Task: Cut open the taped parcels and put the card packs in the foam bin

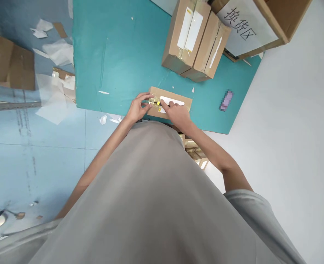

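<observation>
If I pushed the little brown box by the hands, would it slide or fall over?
The small cardboard box would probably slide, since it seems to lie flat on the green tabletop. It's likely fairly stiff, because its edges look straight. The shiny tape at one end may feel slicker than bare cardboard.

Is a small, white-labelled, clear-taped brown cardboard box (169, 94), lying flat near the green table (109, 66) edge beneath a yellow-and-black tool (158, 103).

wide path over green tabletop (104, 55), left side; two cartons (196, 42), big box (250, 29) block far right.
</observation>
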The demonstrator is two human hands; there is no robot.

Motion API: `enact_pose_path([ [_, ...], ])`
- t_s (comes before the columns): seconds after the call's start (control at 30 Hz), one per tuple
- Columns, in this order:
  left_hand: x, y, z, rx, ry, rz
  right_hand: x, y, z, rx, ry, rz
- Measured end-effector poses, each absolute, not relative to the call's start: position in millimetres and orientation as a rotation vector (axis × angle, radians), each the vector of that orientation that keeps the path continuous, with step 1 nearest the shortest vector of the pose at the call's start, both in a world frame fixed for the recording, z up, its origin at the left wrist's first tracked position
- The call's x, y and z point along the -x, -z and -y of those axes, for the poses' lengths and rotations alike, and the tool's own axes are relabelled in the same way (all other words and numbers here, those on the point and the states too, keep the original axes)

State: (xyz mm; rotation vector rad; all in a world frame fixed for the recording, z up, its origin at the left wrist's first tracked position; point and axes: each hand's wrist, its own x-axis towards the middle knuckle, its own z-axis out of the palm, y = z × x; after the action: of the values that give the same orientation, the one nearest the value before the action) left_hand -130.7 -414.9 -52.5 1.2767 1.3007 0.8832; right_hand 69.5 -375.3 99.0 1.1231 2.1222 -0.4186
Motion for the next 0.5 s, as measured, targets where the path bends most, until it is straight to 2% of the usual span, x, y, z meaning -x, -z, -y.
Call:
enact_pose_path([
  [0.2,123.4,51.4,419.9,-1.324,-0.871,-1.374,-73.5,-96.7,368.3,-1.105,0.443,-2.126],
  [0.5,110.2,41.2,423.4,-1.219,-0.930,-1.519,-185.7,-122.3,375.1,-1.151,0.386,-1.974],
])
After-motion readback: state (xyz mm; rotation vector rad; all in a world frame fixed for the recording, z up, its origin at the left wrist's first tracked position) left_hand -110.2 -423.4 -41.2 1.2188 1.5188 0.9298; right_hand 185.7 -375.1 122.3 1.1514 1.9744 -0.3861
